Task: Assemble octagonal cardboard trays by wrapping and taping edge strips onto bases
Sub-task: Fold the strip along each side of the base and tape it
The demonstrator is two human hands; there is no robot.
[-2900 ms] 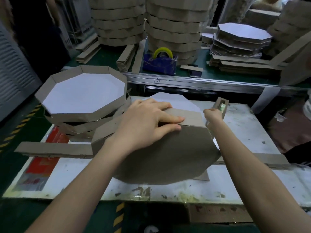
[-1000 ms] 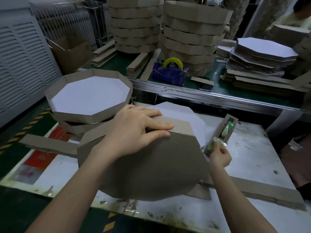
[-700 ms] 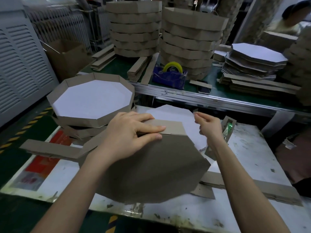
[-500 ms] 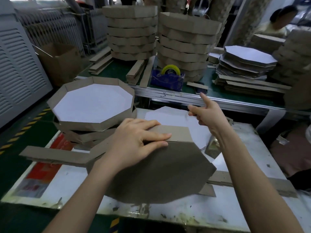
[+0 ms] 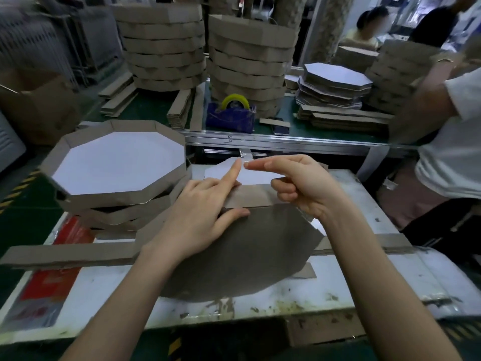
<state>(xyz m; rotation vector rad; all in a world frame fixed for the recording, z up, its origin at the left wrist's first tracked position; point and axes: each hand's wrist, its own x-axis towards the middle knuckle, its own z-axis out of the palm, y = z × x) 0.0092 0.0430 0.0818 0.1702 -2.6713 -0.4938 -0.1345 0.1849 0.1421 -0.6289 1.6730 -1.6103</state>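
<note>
A brown octagonal base (image 5: 242, 251) lies tilted on the white work table (image 5: 390, 282), its far edge raised. A cardboard edge strip (image 5: 251, 196) stands folded along that far edge and trails off to the left. My left hand (image 5: 205, 217) pinches strip and base together, thumb on the base and index finger pointing up. My right hand (image 5: 299, 183) hovers just above the strip; its thumb and index fingertips pinch a small piece of clear tape (image 5: 245, 158) beside my left index tip. The tape is hard to make out.
Finished trays (image 5: 117, 162) are stacked at the left. A blue tape dispenser (image 5: 231, 115), tall tray stacks (image 5: 250, 61) and a pile of bases (image 5: 335, 82) stand on the green bench behind. Loose strips (image 5: 65, 256) lie on the table. A person in white (image 5: 450, 152) stands close on the right.
My right hand let go of the hand-held tape cutter, reached to the metal rail behind, and has come back over the strip. My left index finger has lifted.
</note>
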